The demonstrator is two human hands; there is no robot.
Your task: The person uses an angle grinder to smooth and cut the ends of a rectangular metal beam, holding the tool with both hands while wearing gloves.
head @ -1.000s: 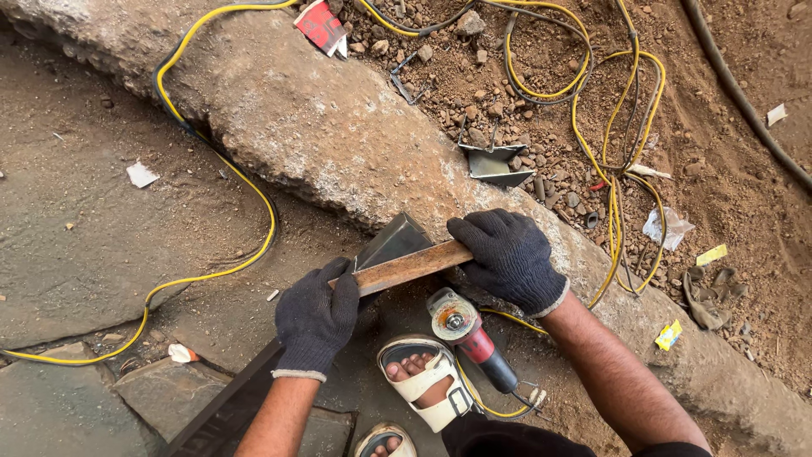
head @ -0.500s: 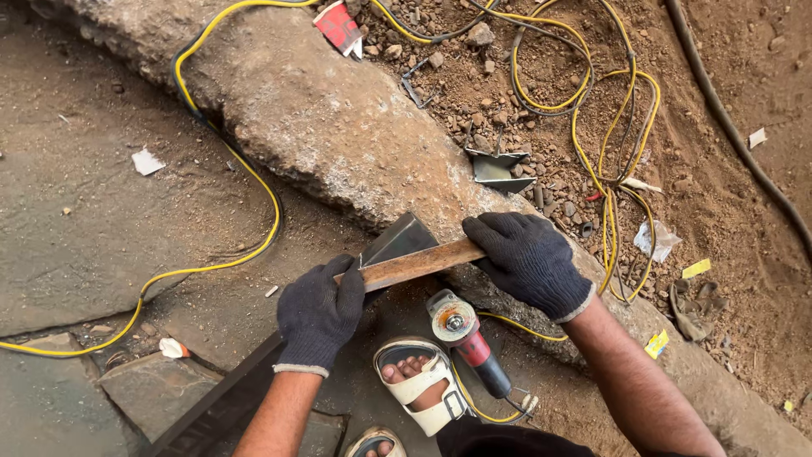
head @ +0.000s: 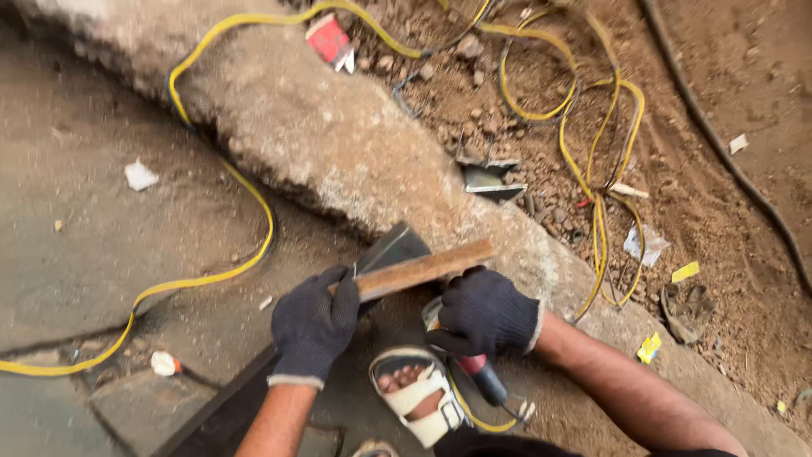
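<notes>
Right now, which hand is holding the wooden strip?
The left hand grips the wooden strip at its lower end; the right hand sits below it, over the red-handled tool.

Red-white flat pack (head: 329,40) top centre on curb by yellow cable; yellow label scraps (head: 685,272) right, on dirt.

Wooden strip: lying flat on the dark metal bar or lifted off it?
Lying on it. The wooden strip rests across the dark metal bar; the left hand pins its near end, and the right hand sits beside it.
</notes>
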